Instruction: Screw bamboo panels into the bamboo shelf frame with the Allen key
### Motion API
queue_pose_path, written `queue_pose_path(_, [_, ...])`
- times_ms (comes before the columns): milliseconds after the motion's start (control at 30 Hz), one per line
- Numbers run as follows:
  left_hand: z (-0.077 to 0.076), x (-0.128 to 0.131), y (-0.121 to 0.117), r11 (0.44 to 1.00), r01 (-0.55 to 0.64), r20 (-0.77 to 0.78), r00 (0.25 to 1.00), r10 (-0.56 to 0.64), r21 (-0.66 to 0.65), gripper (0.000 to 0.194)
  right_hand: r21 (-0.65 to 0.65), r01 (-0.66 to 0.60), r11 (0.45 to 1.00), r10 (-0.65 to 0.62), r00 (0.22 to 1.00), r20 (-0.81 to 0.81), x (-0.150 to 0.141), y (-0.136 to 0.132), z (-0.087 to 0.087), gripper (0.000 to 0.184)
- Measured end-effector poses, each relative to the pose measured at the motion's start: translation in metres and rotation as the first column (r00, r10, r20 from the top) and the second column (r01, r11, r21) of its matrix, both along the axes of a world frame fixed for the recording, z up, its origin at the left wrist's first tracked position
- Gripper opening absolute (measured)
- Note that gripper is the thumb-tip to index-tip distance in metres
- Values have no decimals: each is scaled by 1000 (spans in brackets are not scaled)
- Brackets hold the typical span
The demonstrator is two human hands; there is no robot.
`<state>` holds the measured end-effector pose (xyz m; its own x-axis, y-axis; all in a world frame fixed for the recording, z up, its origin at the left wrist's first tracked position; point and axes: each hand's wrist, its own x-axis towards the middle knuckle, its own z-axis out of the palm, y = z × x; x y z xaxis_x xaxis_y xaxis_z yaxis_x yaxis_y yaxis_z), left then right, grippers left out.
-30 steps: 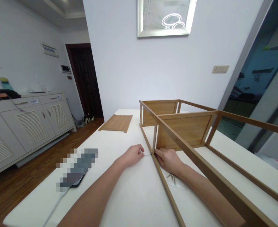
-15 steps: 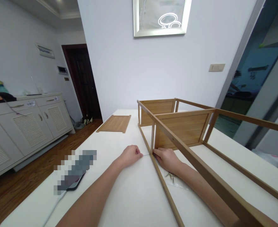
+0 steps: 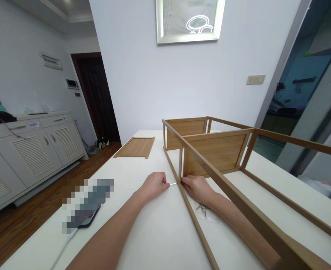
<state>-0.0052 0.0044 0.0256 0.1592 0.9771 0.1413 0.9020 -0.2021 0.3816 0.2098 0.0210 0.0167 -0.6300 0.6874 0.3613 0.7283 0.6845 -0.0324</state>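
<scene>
Head: frame (image 3: 216, 176) lengthwise toward near right

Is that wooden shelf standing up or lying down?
Lying down: the shelf's long rails run along the table, and its boards stand on edge.

On a white table (image 3: 151, 225), the left hand (image 3: 154, 185) pinched a thin metal rod (image 3: 173, 184) whose far end met the lower rail of a wooden frame (image 3: 230, 187), while the right hand (image 3: 197, 189) pressed its fingers at that same joint from inside the frame. Small screws (image 3: 202, 210) lay on a clear plastic bag (image 3: 212, 218) beside the right wrist. A loose wooden panel (image 3: 135, 147) lay flat beyond the left hand, and a phone (image 3: 89, 219) with a white cable (image 3: 64, 247) rested near the left forearm.
</scene>
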Motion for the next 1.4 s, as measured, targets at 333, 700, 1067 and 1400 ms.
queue_pose_path(333, [10,12,-8,981,135,-357,931,-78,138,19,-6,11,1000,-11,1000,13,0,0,0,26])
queue_pose_path(700, [5,25,-11,942,299,-501,845,-187,152,27,0,-6,1000,6,1000,14,1,3,-3,22])
queue_pose_path(1067, [5,28,-14,959,238,-499,857,-132,156,24,-31,8,999,-7,1000,23,0,2,-1,24])
queue_pose_path(1400, [12,9,-19,986,166,-324,934,-147,33,18,-33,20,999,-19,999,34,2,4,-3,27])
